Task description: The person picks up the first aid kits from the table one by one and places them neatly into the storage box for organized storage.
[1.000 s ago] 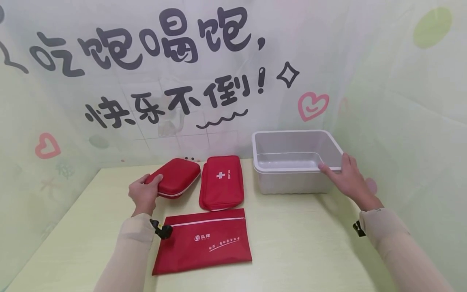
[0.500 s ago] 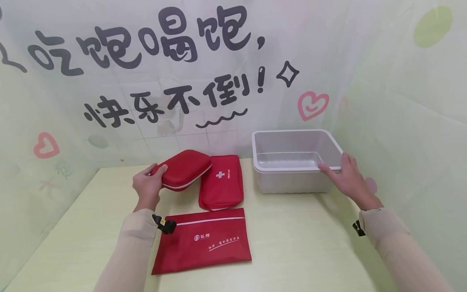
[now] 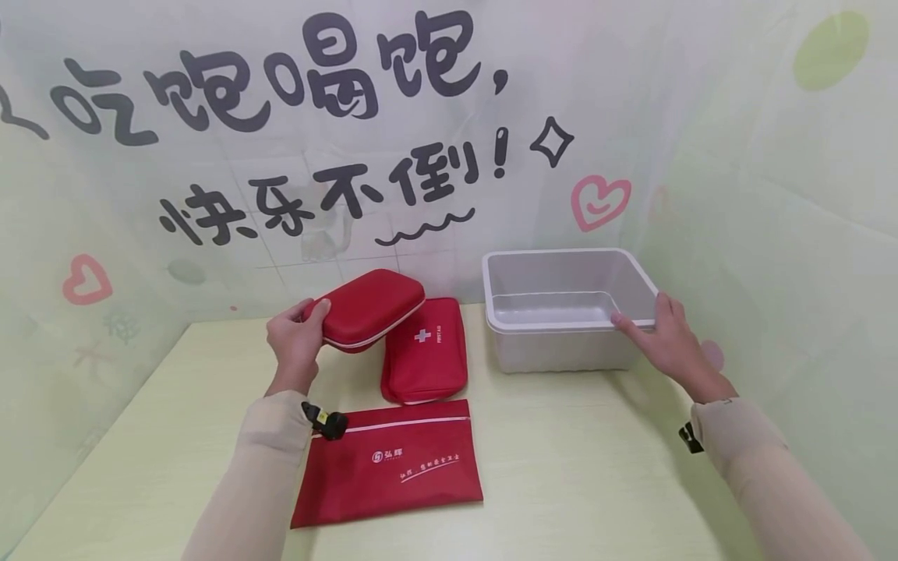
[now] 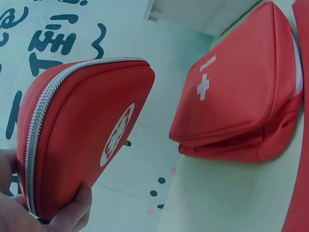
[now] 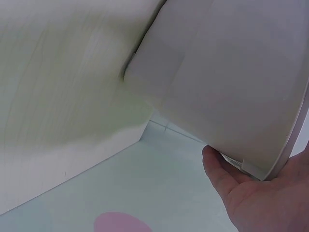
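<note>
My left hand (image 3: 296,336) grips a red zippered hard case (image 3: 375,306) by its left end and holds it up off the table. In the left wrist view the case's silver zipper (image 4: 37,116) and a white round emblem (image 4: 117,134) on its underside show. Behind it lies a red first aid pouch (image 3: 426,354) with a white cross, partly covered by the case in the head view. At the right, my right hand (image 3: 666,335) grips the near right corner of a light grey plastic bin (image 3: 561,349), thumb over the rim and fingers outside.
A flat red document-style pouch (image 3: 393,467) with white print lies at the front of the pale table (image 3: 568,467). Printed curtains (image 3: 435,218) stand close behind and on both sides. The bin's interior holds nothing visible.
My left hand has lifted the red hard case and carried it to the right, so it now overlaps the first aid pouch in view. My right hand stays on the bin.
</note>
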Demonstrator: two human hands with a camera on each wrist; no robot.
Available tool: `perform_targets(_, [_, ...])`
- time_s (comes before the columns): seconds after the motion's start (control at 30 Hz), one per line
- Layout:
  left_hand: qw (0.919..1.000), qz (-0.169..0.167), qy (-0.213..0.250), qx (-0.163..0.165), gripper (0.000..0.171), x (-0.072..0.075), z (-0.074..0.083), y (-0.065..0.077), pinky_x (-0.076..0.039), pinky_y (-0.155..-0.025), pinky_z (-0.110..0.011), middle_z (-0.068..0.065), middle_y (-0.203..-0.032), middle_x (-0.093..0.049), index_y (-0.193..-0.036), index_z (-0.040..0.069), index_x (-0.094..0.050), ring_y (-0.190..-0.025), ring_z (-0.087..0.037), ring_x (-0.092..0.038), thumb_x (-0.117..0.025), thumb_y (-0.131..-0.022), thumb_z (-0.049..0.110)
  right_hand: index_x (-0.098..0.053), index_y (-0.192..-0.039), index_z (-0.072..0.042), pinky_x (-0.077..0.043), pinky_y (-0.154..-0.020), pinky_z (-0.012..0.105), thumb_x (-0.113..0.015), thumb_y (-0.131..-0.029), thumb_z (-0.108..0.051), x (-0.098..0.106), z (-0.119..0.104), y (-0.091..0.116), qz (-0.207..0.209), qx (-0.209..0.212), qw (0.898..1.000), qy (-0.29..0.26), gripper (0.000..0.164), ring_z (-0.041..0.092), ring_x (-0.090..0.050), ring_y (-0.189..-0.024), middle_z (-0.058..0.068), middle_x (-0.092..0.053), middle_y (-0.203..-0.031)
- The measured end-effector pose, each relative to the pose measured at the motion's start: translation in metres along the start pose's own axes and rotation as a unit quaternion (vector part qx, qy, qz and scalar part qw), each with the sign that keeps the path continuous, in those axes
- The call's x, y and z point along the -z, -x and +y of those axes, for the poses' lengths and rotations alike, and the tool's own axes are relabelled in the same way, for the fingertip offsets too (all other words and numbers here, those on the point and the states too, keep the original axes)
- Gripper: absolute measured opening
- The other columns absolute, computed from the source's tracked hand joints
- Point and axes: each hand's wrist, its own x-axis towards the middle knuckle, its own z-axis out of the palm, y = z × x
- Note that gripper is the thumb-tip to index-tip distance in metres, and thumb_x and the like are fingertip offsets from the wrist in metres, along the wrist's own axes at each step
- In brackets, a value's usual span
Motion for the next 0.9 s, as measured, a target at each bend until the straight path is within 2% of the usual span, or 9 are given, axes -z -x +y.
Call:
perform_targets(0.3, [0.9981, -0.031, 0.053, 0.007, 0.057, -0.016, 0.019, 0.008, -0.057, -0.070, -0.020, -0.017, -0.133, -0.060, -0.141, 0.009, -0.057, -0.100, -0.024, -0.070, -0.073, -0.091, 0.033, -0.005, -0.153, 0.010, -0.041, -0.088, 0.068, -0.051, -0.097, -0.056, 0.000, 0.000, 0.000, -0.001, 0.001, 1.000, 0.003, 0.099, 0.050, -0.043, -0.110, 0.038, -0.020, -0.145])
perform_targets(0.63, [0.9932, -0.063, 0.098, 0.001, 0.056, -0.043, 0.037, 0.015, -0.058, -0.072, -0.023, -0.016, -0.126, -0.062, -0.137, 0.008, -0.060, -0.088, -0.017, -0.072, -0.075, -0.089, 0.031, -0.002, -0.154, 0.008, -0.041, -0.089, 0.068, -0.051, -0.097, -0.058, 0.001, 0.001, 0.001, -0.005, -0.007, 1.000, 0.000, 0.100, 0.051, -0.043, -0.111, 0.037, -0.017, -0.148])
perform_targets(0.9, [0.9925, -0.074, 0.096, -0.017, 0.051, -0.068, 0.044, 0.020, -0.058, -0.071, -0.023, -0.014, -0.116, -0.066, -0.132, 0.008, -0.065, -0.082, -0.016, -0.071, -0.077, -0.088, 0.032, -0.003, -0.154, 0.007, -0.041, -0.088, 0.068, -0.051, -0.097, -0.057, 0.001, 0.000, 0.001, -0.007, -0.002, 1.000, 0.000, 0.098, 0.050, -0.043, -0.111, 0.037, -0.017, -0.148])
